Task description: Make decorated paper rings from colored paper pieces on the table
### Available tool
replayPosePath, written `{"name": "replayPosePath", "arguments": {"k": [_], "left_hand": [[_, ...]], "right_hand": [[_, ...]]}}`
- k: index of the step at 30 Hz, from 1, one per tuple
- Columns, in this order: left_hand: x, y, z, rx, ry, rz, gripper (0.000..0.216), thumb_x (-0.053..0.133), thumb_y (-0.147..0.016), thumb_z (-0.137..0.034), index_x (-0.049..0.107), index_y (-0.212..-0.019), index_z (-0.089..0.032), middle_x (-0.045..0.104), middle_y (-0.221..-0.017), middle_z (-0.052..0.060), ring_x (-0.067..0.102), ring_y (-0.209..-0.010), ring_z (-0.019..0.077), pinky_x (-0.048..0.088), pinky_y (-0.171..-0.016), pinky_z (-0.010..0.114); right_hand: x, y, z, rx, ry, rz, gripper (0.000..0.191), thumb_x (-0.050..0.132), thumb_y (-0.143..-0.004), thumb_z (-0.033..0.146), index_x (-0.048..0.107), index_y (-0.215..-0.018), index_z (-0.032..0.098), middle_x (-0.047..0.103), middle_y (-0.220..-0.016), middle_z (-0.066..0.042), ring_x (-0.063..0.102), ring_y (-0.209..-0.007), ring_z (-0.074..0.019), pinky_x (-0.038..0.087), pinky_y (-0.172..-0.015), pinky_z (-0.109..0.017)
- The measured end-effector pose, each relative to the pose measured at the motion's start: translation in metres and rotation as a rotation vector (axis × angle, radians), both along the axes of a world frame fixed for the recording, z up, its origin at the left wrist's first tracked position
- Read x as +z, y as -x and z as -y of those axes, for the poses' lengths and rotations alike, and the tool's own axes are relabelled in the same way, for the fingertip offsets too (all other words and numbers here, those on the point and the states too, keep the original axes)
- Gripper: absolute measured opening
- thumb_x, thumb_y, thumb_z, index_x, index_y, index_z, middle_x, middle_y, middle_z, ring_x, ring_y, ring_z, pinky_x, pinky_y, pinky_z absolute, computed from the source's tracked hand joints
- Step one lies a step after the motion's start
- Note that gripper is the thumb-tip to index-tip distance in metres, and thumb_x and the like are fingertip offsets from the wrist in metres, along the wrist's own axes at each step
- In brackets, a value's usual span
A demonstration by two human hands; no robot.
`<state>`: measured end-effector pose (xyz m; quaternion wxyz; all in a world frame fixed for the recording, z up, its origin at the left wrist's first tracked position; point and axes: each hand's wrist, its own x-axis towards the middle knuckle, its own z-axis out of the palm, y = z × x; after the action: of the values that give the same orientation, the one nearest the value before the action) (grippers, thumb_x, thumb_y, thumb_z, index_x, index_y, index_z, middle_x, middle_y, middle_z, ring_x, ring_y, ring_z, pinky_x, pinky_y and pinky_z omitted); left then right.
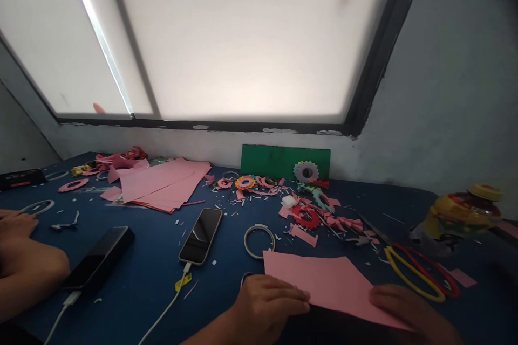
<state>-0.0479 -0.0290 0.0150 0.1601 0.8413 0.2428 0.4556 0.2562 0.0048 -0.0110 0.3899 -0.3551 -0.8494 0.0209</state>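
Note:
A sheet of pink paper [319,277] is held up at the front edge of the blue table, its far side uneven and slanting down at the right. My left hand [267,302] grips its near left edge, fingers laid over the paper. At the right end, my right hand [413,307] pinches the sheet; it is dim and slightly blurred. Just beyond the paper lies a pale ring of tape [259,227]. Scissors [416,275] with red and yellow handles rest to the right of the sheet.
A phone [201,236] and a black power bank [101,259] lie with white cables attached. Pink sheets [162,183] are stacked behind them. Paper scraps and scalloped rings [306,216] litter the middle. A bottle [461,215] lies at right. Another person's arm [28,275] rests at left.

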Motion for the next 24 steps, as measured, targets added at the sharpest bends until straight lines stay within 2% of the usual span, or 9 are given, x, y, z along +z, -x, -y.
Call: {"name": "replayPosePath", "arguments": {"k": [2, 4, 8, 9, 11, 15, 19, 21, 24], "left_hand": [[0.011, 0.005, 0.002, -0.007, 0.085, 0.15, 0.033, 0.047, -0.08, 0.001, 0.062, -0.101, -0.02, 0.07, -0.099, 0.006, 0.066, -0.09, 0.0143, 0.052, -0.078, 0.021], [0.016, 0.008, 0.003, -0.019, 0.256, 0.328, 0.029, 0.051, -0.079, -0.001, 0.065, -0.095, -0.021, 0.071, -0.095, 0.005, 0.067, -0.087, 0.0162, 0.053, -0.075, 0.023], [0.018, 0.01, -0.002, 0.028, 0.695, 0.566, 0.01, 0.058, -0.079, -0.02, 0.067, -0.076, -0.018, 0.071, -0.091, 0.006, 0.067, -0.084, 0.0203, 0.054, -0.068, 0.026], [0.017, 0.011, -0.005, 0.078, 0.762, 0.544, 0.011, 0.059, -0.079, -0.024, 0.067, -0.075, -0.017, 0.071, -0.092, 0.007, 0.066, -0.086, 0.0211, 0.053, -0.069, 0.026], [0.014, 0.017, -0.012, 0.211, 0.827, 0.33, 0.015, 0.057, -0.079, -0.028, 0.067, -0.079, -0.017, 0.071, -0.092, 0.007, 0.065, -0.089, 0.0213, 0.052, -0.072, 0.027], [0.005, 0.024, -0.022, 0.387, 0.746, -0.25, 0.025, 0.048, -0.082, -0.025, 0.065, -0.099, -0.022, 0.069, -0.091, 0.005, 0.063, -0.084, 0.0202, 0.049, -0.071, 0.029], [-0.003, 0.017, -0.019, 0.334, 0.61, -0.45, 0.037, 0.047, -0.079, -0.017, 0.059, -0.113, -0.022, 0.066, -0.097, 0.007, 0.057, -0.091, 0.0219, 0.045, -0.077, 0.033], [-0.004, 0.01, -0.016, 0.265, 0.53, -0.52, 0.033, 0.044, -0.078, -0.012, 0.063, -0.104, -0.021, 0.066, -0.09, 0.006, 0.057, -0.084, 0.0194, 0.043, -0.077, 0.032], [-0.006, 0.003, -0.012, 0.214, 0.477, -0.525, 0.026, 0.045, -0.077, -0.009, 0.065, -0.09, -0.02, 0.066, -0.084, 0.004, 0.056, -0.08, 0.0175, 0.041, -0.078, 0.031]], "right_hand": [[0.003, -0.011, -0.002, -0.133, 0.242, -0.114, 0.016, 0.059, -0.075, 0.039, 0.068, -0.08, 0.027, 0.07, -0.085, -0.004, 0.067, -0.076, -0.0205, 0.054, -0.067, -0.023], [0.009, -0.015, 0.0, -0.234, 0.511, -0.172, 0.021, 0.06, -0.072, 0.045, 0.068, -0.072, 0.025, 0.069, -0.078, -0.006, 0.066, -0.072, -0.023, 0.053, -0.062, -0.026], [0.018, -0.006, 0.005, -0.248, 0.88, -0.311, 0.036, 0.055, -0.072, 0.055, 0.062, -0.065, 0.02, 0.06, -0.064, -0.005, 0.058, -0.061, -0.0188, 0.048, -0.054, -0.025], [0.018, -0.003, 0.006, -0.215, 0.954, -0.347, 0.039, 0.053, -0.073, 0.057, 0.059, -0.065, 0.019, 0.057, -0.063, -0.003, 0.056, -0.06, -0.0164, 0.046, -0.054, -0.024], [0.018, 0.005, 0.008, -0.123, 1.126, -0.343, 0.038, 0.053, -0.074, 0.056, 0.054, -0.067, 0.018, 0.053, -0.063, 0.0, 0.052, -0.057, -0.0125, 0.044, -0.053, -0.022], [0.021, 0.013, 0.011, 0.112, 1.441, -0.101, 0.034, 0.06, -0.072, 0.049, 0.052, -0.073, 0.016, 0.054, -0.068, 0.0, 0.049, -0.056, -0.0093, 0.04, -0.051, -0.02], [0.028, 0.014, 0.014, 0.167, 1.488, -0.082, 0.034, 0.059, -0.074, 0.044, 0.056, -0.093, 0.017, 0.057, -0.088, -0.004, 0.053, -0.072, -0.0128, 0.037, -0.049, -0.018], [0.025, 0.014, 0.013, 0.173, 1.437, -0.184, 0.038, 0.058, -0.075, 0.045, 0.053, -0.102, 0.019, 0.057, -0.096, -0.005, 0.054, -0.079, -0.0145, 0.038, -0.052, -0.019], [0.012, 0.016, 0.011, 0.118, 1.347, -0.301, 0.037, 0.059, -0.074, 0.045, 0.052, -0.099, 0.018, 0.057, -0.088, -0.003, 0.054, -0.073, -0.0133, 0.04, -0.057, -0.021]]}}
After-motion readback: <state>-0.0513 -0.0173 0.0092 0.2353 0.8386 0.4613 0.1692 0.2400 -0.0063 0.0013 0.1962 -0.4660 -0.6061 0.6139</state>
